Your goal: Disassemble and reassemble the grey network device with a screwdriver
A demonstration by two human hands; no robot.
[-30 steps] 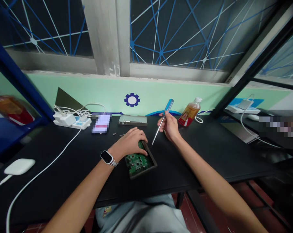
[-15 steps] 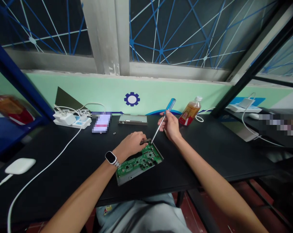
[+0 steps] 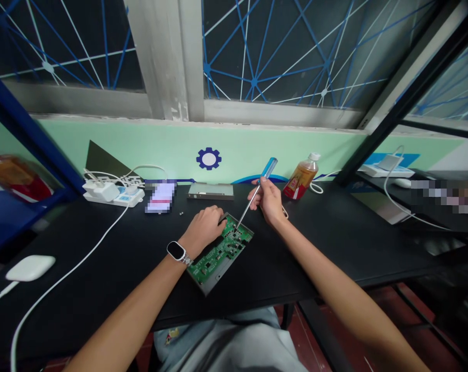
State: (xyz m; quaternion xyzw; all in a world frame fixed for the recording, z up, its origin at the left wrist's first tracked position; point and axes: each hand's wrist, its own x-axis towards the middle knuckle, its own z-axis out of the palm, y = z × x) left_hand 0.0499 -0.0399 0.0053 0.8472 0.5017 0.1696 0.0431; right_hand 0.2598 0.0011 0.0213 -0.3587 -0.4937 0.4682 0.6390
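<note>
A green circuit board (image 3: 222,253) lies in a grey metal tray (image 3: 214,283) on the black desk. My left hand (image 3: 206,227), with a watch on its wrist, grips the far left edge of the board's tray; some fingers are hidden behind it. In my right hand (image 3: 270,201) is a screwdriver (image 3: 249,204) with a blue handle and a long metal shaft. It slants down to the left, its tip over the upper right part of the board. Whether the tip touches the board, I cannot tell.
Behind the board stands a grey metal cover (image 3: 211,191). A phone (image 3: 160,196), a white power strip (image 3: 113,194) with cables, and a white earbud case (image 3: 30,267) sit on the left. A drink bottle (image 3: 301,175) stands right of my right hand. Tiny parts (image 3: 181,213) lie near the phone.
The board and its tray have turned clockwise under my left hand, their right end now lower and further left. The screwdriver tip has shifted left, away from the tray's far corner.
</note>
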